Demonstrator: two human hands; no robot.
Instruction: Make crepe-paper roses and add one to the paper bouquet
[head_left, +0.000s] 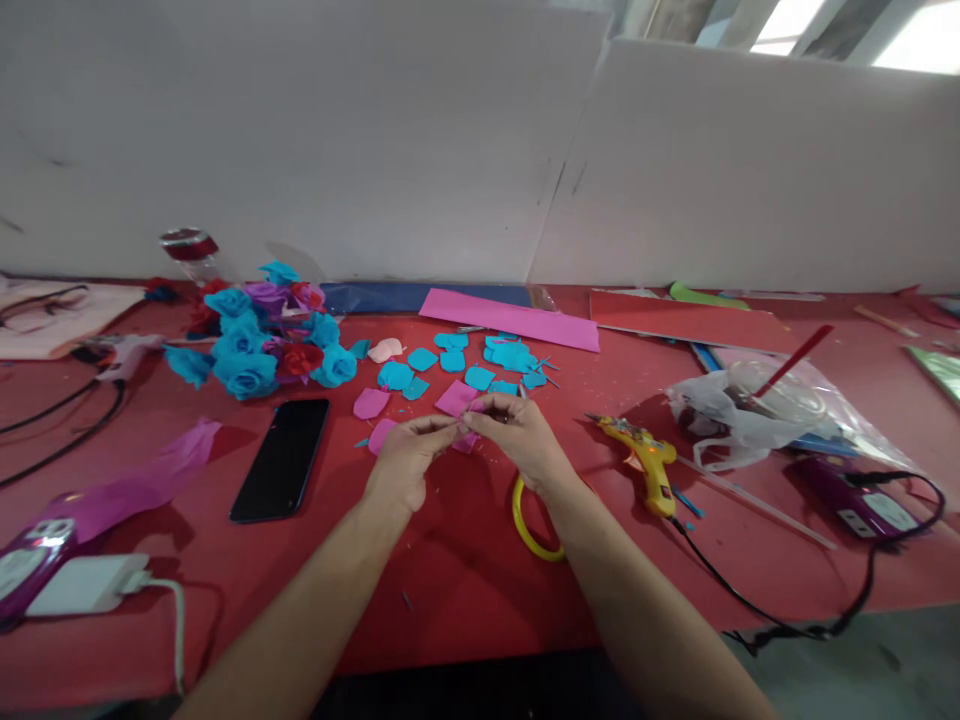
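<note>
My left hand [411,455] and my right hand [517,432] meet over the middle of the red table [450,570]. Both pinch a small pink piece [466,416] between thumbs and fingertips; its shape is mostly hidden. Just behind the fingers lies a pink paper square [454,398]. Pink petals [370,403] rest left of it, one partly behind my left hand. Several blue paper petals [394,375] are spread beyond my hands. Yellow scissor handles [534,530] show beneath my right forearm.
Paper flowers [244,350] stand at the back left, above a black phone [281,460]. A yellow glue gun [649,465] with a cord lies right. Beyond it are a bagged cup [772,392] and a purple power strip [855,500]. Pink paper [510,318] lies at the back.
</note>
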